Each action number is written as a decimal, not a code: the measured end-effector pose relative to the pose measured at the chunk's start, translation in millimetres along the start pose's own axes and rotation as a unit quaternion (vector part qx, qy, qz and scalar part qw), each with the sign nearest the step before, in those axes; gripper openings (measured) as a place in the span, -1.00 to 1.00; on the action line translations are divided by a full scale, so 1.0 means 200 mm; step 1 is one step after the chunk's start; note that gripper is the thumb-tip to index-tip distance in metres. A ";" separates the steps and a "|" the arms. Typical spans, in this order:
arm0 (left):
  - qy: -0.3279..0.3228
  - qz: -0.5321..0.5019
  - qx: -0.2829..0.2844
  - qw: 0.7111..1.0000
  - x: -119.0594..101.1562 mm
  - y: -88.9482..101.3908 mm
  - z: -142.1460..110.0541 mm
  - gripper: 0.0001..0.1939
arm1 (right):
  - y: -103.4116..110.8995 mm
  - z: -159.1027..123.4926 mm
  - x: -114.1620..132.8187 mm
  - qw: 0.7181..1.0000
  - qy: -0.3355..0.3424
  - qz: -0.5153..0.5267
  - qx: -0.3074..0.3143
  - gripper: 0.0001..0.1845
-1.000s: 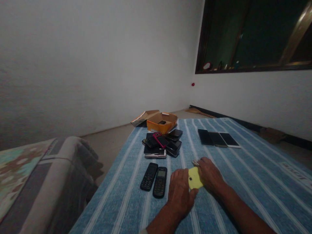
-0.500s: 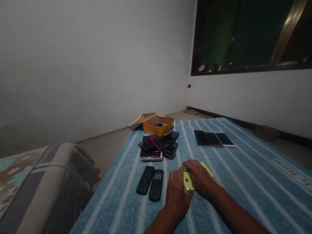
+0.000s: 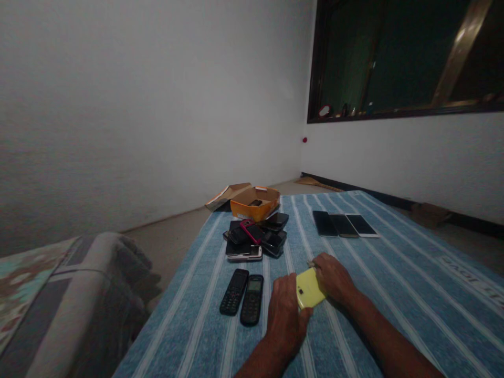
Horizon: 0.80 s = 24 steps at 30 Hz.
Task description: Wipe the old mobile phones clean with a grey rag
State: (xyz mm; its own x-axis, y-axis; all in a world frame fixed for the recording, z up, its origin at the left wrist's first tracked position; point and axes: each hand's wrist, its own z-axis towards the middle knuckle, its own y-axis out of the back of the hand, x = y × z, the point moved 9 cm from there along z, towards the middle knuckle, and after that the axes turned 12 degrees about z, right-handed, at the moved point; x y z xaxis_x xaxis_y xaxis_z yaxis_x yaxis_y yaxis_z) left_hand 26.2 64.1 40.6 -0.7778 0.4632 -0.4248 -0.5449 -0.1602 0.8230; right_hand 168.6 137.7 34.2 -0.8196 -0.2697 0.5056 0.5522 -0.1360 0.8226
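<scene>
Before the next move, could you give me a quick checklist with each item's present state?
1. Left hand steadying the yellow phone: ok, it grips one side.
2. Right hand at the opposite side: ok.
3. Small pale object by the right fingertips identified: cannot tell, mostly hidden.
4. Keypad phones clear of the left hand: ok, a narrow gap shows.
5. Phone pile neatly stacked: not ok, phones overlap at angles.

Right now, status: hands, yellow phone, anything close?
Left hand gripping yellow phone, back showing. Right hand over its right edge, fingertip item unclear. Two black phones beside left hand.
</scene>
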 end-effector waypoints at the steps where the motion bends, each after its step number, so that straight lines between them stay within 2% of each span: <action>1: 0.002 -0.001 0.005 1.000 0.00 -0.01 0.00 -0.34 | 0.01 0.00 -0.02 1.000 -0.016 -0.007 -0.003 -0.69; 7: 0.006 -0.003 0.006 1.000 -0.01 0.01 0.01 -0.35 | 0.04 -0.01 -0.08 0.995 -0.081 -0.045 -0.023 -0.68; 15: -0.002 -0.003 -0.007 1.000 -0.03 0.02 0.00 -0.39 | 0.07 -0.01 -0.10 0.991 -0.110 -0.066 -0.045 -0.68; 18: -0.005 -0.004 -0.014 1.000 -0.02 0.02 0.00 -0.40 | 0.03 -0.02 -0.02 0.996 -0.051 -0.051 -0.045 -0.67; 21: -0.007 -0.009 -0.026 1.000 -0.01 0.02 0.00 -0.41 | -0.04 -0.04 0.13 0.997 0.053 -0.021 -0.046 -0.70; 24: -0.014 -0.006 -0.038 0.999 0.00 0.01 0.00 -0.39 | -0.10 -0.07 0.27 0.990 0.140 0.021 -0.022 -0.75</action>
State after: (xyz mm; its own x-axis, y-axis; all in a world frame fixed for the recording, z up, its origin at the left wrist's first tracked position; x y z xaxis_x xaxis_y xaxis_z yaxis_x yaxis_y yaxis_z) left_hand 24.9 64.6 42.5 -0.7622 0.4892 -0.4238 -0.5777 -0.2190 0.7863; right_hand 115.2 111.8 41.2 -0.7241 -0.5289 0.4427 0.5965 -0.1581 0.7869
